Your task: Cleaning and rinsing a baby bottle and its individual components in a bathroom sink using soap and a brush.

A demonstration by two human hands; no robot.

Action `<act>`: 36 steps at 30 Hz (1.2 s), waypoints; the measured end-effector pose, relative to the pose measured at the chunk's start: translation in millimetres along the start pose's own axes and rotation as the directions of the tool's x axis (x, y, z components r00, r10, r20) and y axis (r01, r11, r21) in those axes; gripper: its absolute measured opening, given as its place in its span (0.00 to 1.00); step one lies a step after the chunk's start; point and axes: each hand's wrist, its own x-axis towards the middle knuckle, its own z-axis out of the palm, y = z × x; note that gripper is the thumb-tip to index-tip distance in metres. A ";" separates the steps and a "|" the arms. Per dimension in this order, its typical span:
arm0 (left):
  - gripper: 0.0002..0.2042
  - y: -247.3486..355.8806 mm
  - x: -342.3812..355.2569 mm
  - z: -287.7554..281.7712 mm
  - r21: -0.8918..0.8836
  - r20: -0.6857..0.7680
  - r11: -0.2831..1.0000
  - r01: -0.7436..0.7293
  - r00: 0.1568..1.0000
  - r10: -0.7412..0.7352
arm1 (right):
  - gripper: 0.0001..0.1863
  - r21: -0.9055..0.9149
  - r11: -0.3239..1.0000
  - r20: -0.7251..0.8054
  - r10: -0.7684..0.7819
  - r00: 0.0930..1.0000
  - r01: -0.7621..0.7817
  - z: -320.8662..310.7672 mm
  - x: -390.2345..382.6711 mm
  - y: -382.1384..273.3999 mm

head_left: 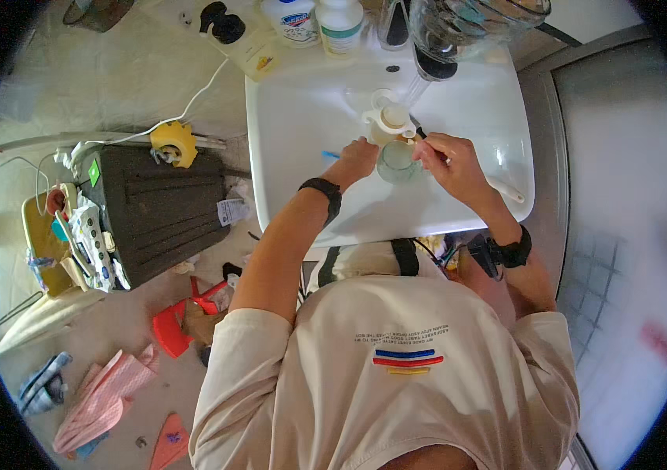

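In the head view, a cream plastic piece with a rounded cup [393, 117] sits over the white basin, just beyond a clear glass container [397, 164]. My left hand [355, 160] has curled fingers at the lower left of the cream piece; what they hold, if anything, is hidden. My right hand [449, 161] is closed at the glass's right rim, by a thin dark handle [417, 125] that runs up behind the cream piece; I cannot make out exactly what is pinched. A small blue item [331, 154] lies left of my left hand, and a white handled item [512, 193] lies at right.
The white basin [286, 110] has bottles [339, 27] and glass vessels [451, 23] along its back. A dark plastic box [161, 227] with a yellow item [173, 142] stands left, cloths [102, 392] lie on the floor, and a framed door [615, 196] is at right.
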 end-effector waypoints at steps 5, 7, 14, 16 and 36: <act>0.05 -2.8 -15.4 -31.3 0.063 0.025 0.997 0.045 0.999 -0.047 | 0.09 0.035 0.992 0.040 0.119 0.992 -0.121 11.7 -1.5 28.8; 0.05 -4.1 -25.1 -51.9 0.049 -0.061 0.994 0.097 0.994 -0.094 | 0.11 0.028 0.999 0.008 0.046 0.999 -0.046 29.0 3.7 51.2; 0.07 22.2 -55.0 -136.5 -0.568 -0.314 0.817 -0.100 0.944 -0.103 | 0.24 0.625 0.467 0.396 0.502 0.769 -0.626 67.5 35.0 49.3; 0.06 27.4 -55.7 -142.3 -0.616 -0.322 0.784 -0.081 0.934 -0.157 | 0.23 0.794 0.167 0.469 0.442 0.764 -0.584 67.4 39.3 28.4; 0.07 54.7 1.9 -114.4 -0.757 -0.532 0.565 -0.328 0.811 -0.243 | 0.14 0.443 0.892 -0.154 0.174 0.972 -0.090 20.9 63.6 32.4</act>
